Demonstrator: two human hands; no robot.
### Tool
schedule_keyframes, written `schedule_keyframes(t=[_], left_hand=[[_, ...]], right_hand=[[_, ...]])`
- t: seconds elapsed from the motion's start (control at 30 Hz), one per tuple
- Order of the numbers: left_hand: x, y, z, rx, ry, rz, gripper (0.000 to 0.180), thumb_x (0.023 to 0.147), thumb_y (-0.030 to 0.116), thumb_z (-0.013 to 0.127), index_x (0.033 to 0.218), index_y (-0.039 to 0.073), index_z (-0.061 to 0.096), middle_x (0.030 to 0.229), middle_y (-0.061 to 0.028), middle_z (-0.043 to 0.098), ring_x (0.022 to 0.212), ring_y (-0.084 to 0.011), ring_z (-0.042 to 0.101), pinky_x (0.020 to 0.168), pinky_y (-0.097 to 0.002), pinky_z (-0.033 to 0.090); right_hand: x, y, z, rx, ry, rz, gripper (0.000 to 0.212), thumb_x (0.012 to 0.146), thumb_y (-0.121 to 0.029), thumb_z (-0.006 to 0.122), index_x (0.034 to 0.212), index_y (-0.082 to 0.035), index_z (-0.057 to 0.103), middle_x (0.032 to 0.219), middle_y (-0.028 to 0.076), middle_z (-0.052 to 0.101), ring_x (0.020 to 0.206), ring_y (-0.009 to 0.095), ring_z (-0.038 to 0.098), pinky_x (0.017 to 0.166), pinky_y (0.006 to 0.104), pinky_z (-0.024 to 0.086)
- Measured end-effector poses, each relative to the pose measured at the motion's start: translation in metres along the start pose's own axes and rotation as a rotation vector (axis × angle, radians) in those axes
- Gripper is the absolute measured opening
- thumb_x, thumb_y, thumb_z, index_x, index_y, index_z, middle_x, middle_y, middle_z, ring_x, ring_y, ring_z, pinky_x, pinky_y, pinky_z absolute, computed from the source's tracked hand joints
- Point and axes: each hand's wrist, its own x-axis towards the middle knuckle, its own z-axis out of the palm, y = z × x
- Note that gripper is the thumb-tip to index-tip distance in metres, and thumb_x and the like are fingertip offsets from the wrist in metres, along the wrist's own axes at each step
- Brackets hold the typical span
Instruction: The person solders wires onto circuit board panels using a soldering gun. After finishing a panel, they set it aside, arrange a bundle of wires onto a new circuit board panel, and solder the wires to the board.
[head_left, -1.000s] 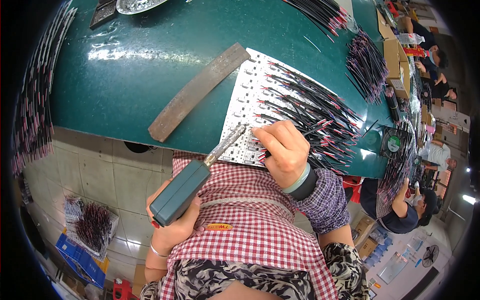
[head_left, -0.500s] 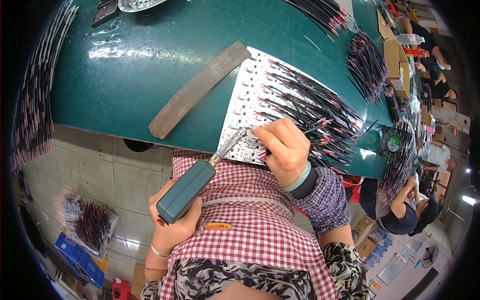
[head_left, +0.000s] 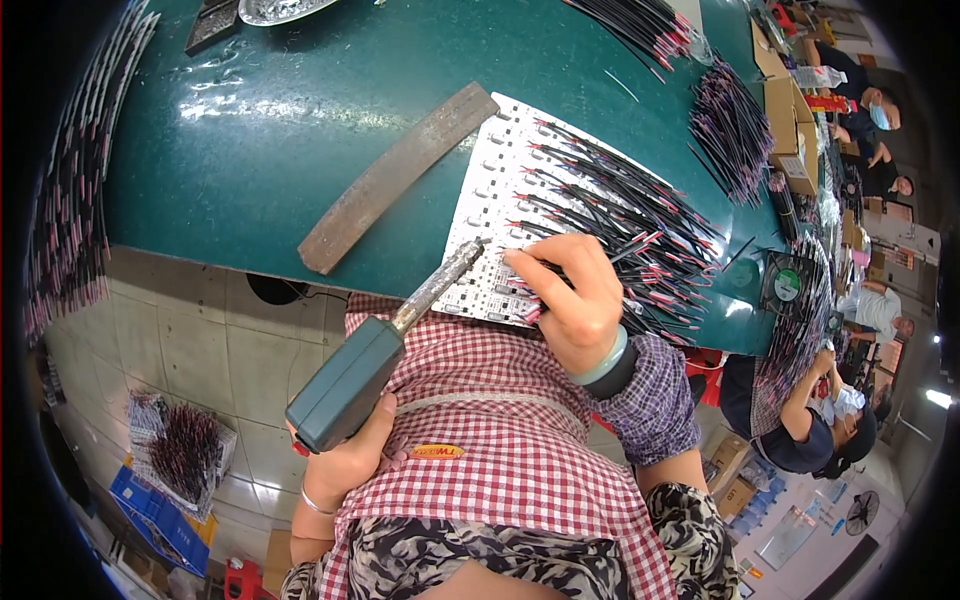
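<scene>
My left hand point(head_left: 352, 455) is closed round the green body of a soldering gun point(head_left: 348, 380). Its metal tip points up and right, over a white circuit board point(head_left: 470, 215) dotted with small dark parts. A small gap separates the tip from the fingers of my right hand point(head_left: 578, 300). Those fingers are bent and closed at the board's surface on a thin wire, mostly covered by them. Rows of black wires point(head_left: 620, 205) with red and blue ends are attached to the board and fan out to the right, passing partly behind my right hand.
A curved brown bar point(head_left: 395, 180) lies along the board's left edge on the green table point(head_left: 250, 160). Wire bundles point(head_left: 735, 130) lie at the far right and far left. A small fan point(head_left: 783, 283) sits near the right edge. Other people work at the right.
The soldering gun has shifted left and its tip has drawn away from my right fingertips, a little further up the board. My right hand stays almost in place, its fingers shifting slightly.
</scene>
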Motion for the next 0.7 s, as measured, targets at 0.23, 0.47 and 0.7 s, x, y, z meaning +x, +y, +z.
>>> schedule_keyframes(t=[0.23,0.47,0.7], left_hand=[[-0.001,0.005,0.005,-0.113,0.125,-0.084,0.017,0.081,0.003,0.075,0.096,-0.005,0.07,0.086,-0.0106,0.072,0.071,-0.0174,0.068,0.064,-0.0303,0.054],[-0.003,0.002,0.003,-0.085,0.122,-0.049,0.016,0.081,0.003,0.075,0.094,-0.006,0.07,0.086,-0.0108,0.073,0.07,-0.0169,0.068,0.064,-0.0298,0.053],[-0.003,0.0,0.002,-0.037,0.106,-0.044,0.014,0.077,0.003,0.076,0.089,-0.003,0.071,0.079,-0.0108,0.072,0.064,-0.0175,0.068,0.06,-0.0295,0.052]], right_hand=[[-0.008,-0.017,0.003,-0.114,-0.054,0.166,0.056,0.072,0.001,0.064,0.128,0.001,0.063,0.094,0.01,0.052,0.082,0.024,0.054,0.072,0.0336,0.047],[-0.014,-0.012,0.006,-0.047,-0.054,0.04,0.055,0.059,0.005,0.064,0.113,0.0,0.07,0.085,0.009,0.057,0.076,0.027,0.057,0.066,0.0366,0.048],[-0.015,-0.011,0.011,-0.034,0.011,-0.012,0.042,0.059,0.001,0.061,0.101,0.001,0.07,0.079,0.005,0.057,0.078,0.023,0.059,0.064,0.0355,0.045]])
